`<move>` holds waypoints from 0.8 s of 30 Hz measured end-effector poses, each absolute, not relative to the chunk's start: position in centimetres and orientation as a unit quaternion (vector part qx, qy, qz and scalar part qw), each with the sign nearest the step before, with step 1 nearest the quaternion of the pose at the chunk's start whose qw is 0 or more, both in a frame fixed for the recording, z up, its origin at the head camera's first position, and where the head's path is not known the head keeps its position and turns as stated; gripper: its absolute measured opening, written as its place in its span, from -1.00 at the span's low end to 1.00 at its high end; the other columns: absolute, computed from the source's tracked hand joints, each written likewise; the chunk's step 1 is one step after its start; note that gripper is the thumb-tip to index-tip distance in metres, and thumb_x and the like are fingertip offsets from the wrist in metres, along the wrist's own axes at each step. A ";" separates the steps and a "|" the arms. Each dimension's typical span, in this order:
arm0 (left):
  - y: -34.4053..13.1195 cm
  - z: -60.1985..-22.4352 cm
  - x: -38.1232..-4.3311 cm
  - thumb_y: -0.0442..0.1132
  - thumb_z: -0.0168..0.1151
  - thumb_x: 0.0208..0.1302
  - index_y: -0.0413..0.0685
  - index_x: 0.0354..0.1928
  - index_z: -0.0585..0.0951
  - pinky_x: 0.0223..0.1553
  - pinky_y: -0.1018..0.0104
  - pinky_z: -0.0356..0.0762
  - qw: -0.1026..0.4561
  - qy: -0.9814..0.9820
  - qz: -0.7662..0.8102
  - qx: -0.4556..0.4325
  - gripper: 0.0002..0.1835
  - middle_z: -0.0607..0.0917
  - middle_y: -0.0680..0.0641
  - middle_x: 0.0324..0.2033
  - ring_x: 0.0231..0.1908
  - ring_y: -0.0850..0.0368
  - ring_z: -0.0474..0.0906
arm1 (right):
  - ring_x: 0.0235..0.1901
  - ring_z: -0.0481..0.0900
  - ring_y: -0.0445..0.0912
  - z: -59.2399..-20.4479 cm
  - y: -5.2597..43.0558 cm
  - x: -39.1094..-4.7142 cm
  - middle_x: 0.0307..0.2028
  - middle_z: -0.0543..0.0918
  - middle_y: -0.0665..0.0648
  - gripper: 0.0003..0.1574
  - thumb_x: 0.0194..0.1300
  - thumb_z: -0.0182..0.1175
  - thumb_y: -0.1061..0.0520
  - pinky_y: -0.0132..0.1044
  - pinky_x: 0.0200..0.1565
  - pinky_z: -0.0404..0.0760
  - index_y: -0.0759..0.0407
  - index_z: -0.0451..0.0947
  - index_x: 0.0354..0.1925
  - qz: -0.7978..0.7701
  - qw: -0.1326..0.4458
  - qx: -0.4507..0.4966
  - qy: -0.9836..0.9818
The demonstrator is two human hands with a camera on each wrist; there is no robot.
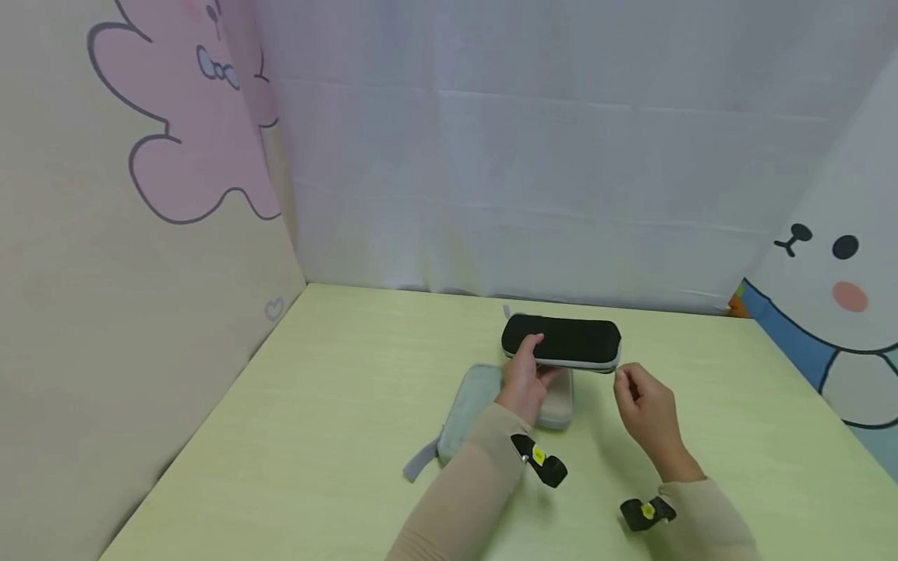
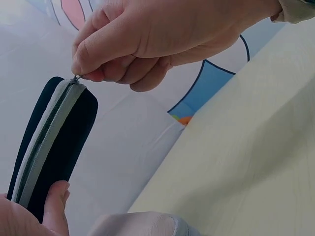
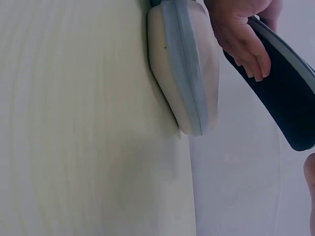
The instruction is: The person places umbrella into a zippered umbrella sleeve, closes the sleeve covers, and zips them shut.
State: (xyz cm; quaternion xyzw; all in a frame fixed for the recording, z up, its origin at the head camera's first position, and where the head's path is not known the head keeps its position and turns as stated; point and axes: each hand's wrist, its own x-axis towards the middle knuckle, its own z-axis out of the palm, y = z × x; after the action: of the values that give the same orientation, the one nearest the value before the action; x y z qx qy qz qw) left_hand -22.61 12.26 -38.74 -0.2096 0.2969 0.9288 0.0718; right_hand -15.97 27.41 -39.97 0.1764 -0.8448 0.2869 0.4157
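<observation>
A black zippered pencil case [image 1: 575,340] with a pale grey zipper band is held above the table. My left hand [image 1: 525,386] grips it, thumb on top and fingers beneath. At the case's right end, my right hand [image 1: 648,413] pinches the small metal zipper pull [image 2: 76,79] between thumb and forefinger. The left wrist view shows the zipper band [image 2: 42,145] running lengthwise along the side of the case. Below the left hand, a grey-green case [image 1: 466,405] and a beige case [image 3: 158,64] lie on the table, partly covered by that hand and arm.
A grey strap [image 1: 421,460] sticks out from the grey-green case. The pale yellow-green table [image 1: 337,374] meets a white curtain [image 1: 491,195] at the back. Cartoon-printed walls [image 1: 189,140] stand at both sides.
</observation>
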 end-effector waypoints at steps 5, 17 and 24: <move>11.7 -38.7 -22.7 -0.34 0.30 0.00 -0.35 -0.03 0.50 -0.07 0.01 0.48 0.119 0.283 0.934 -0.184 -0.56 0.60 -0.27 -0.20 -0.16 -0.11 0.55 | -0.68 0.17 -0.29 -39.9 28.0 -15.9 -0.68 0.29 -0.03 -0.86 0.14 0.07 0.48 -0.50 -0.63 0.15 0.34 0.42 -0.50 0.318 0.414 0.127 -0.844; 9.5 -38.7 -23.3 -0.25 0.29 0.04 -0.36 0.05 0.44 -0.01 0.13 0.45 0.206 0.342 0.908 -0.125 -0.48 0.59 -0.27 -0.20 -0.13 -0.05 0.55 | -0.66 0.21 -0.28 -38.5 30.3 -16.3 -0.66 0.34 -0.02 -0.78 0.34 0.00 0.26 -0.48 -0.59 0.18 0.36 0.47 -0.42 0.381 0.386 -0.021 -0.840; 10.3 -38.9 -23.2 -0.25 0.30 0.02 -0.29 0.05 0.50 -0.14 0.14 0.54 0.153 0.388 0.898 -0.140 -0.49 0.62 -0.25 -0.23 -0.19 -0.06 0.60 | -0.66 0.21 -0.25 -38.6 30.3 -16.8 -0.65 0.36 0.04 -0.80 0.32 0.01 0.28 -0.48 -0.60 0.18 0.36 0.47 -0.43 0.356 0.384 -0.012 -0.852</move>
State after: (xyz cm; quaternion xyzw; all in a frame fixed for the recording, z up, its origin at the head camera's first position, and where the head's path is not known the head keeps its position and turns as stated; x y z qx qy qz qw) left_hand -23.24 10.28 -38.87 -0.1400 0.3875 0.8983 0.1528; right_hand -16.78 30.32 -38.57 -0.0117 -0.8516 0.3562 0.3844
